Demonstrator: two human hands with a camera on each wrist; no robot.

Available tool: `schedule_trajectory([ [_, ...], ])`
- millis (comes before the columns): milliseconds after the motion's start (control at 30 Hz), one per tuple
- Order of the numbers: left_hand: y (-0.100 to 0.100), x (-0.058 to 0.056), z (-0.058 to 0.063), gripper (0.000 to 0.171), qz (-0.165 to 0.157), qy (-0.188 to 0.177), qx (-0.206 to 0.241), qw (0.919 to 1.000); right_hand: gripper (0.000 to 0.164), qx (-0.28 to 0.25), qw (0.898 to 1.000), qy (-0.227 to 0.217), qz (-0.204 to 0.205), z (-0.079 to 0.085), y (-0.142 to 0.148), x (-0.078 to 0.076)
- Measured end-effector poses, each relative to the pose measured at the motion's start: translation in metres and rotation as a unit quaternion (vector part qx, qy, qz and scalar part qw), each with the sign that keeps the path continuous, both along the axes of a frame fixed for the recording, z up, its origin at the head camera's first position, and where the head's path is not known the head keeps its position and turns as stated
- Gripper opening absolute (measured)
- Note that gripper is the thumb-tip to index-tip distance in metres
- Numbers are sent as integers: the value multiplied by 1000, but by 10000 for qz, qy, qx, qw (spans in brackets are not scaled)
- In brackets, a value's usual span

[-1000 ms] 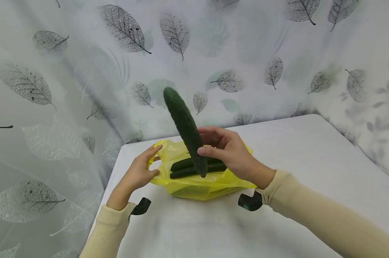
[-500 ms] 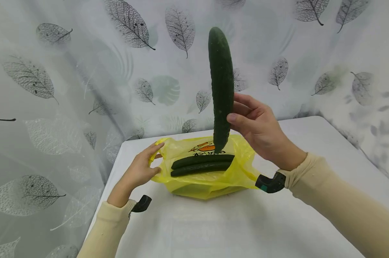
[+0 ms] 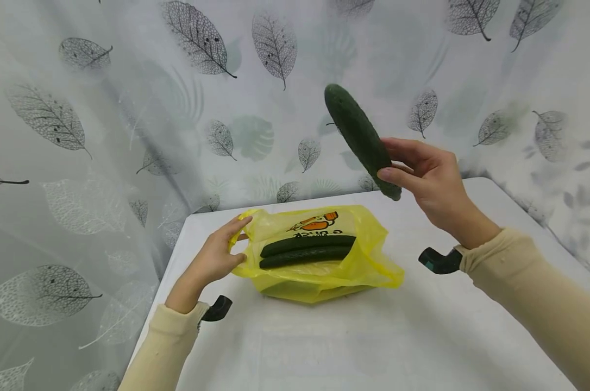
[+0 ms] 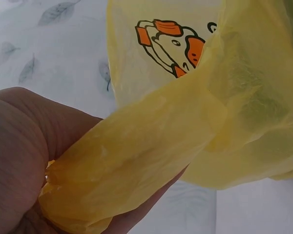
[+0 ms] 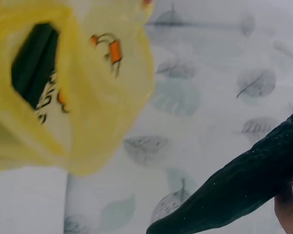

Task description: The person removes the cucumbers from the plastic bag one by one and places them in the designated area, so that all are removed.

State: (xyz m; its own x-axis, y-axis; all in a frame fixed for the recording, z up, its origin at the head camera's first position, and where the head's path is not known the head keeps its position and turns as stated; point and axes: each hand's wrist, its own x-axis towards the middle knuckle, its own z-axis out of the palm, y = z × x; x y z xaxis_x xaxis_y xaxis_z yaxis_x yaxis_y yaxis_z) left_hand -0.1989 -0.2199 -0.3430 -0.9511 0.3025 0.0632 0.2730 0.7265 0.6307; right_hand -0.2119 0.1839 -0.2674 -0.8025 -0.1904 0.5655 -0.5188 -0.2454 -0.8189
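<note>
Pale curtain (image 3: pixel 261 103) printed with grey skeleton leaves, behind a white table (image 3: pixel 300 347).
Head view: the right hand (image 3: pixel 429 176) pinches a long, bumpy, dark green cucumber (image 3: pixel 358 133) near its lower end, tilted in the air above a translucent yellow plastic bag (image 3: pixel 305 288); two slender dark green cucumbers (image 3: pixel 307 245) lie side by side inside. The left hand (image 3: pixel 217 255), thumb and fingers apart but curled about the plastic, grips the bag's left edge. Left wrist view: a gathered yellow strip runs through that hand, near an orange-and-white cartoon print (image 4: pixel 173 48). Right wrist view: the raised cucumber is well apart from the bag. The step in hand looks like carrying one cucumber while steadying the bag; the next move probably calls for a firm pinch, since an end-held cucumber could tip.
</note>
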Motion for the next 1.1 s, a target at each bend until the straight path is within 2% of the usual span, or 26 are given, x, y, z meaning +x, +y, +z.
schedule_trajectory([
  [200, 2, -1, -2, 84, 3, -40, 41, 10000, 48, 489, 9979, -158, -400, -31, 22, -10],
  [333, 2, 0, -2, 84, 27, -17, 6, 10000, 48, 1312, 9865, -102, -979, -50, 37, -16],
  [467, 2, 0, -2, 84, 46, 6, -24, 10000, 46, 2303, 9585, -114, -1678, -67, 52, -20],
  [700, 2, -1, -1, 85, 64, -41, -3, 10000, 45, 3550, 9058, -288, -2296, -99, 82, -25],
  [867, 3, -1, -1, 85, 75, -66, -7, 10000, 46, 4205, 8742, -252, -2416, -121, 106, -27],
  [1100, 3, 0, -1, 84, 49, -78, 28, 10000, 47, 4858, 8419, -298, -2330, -145, 129, -32],
])
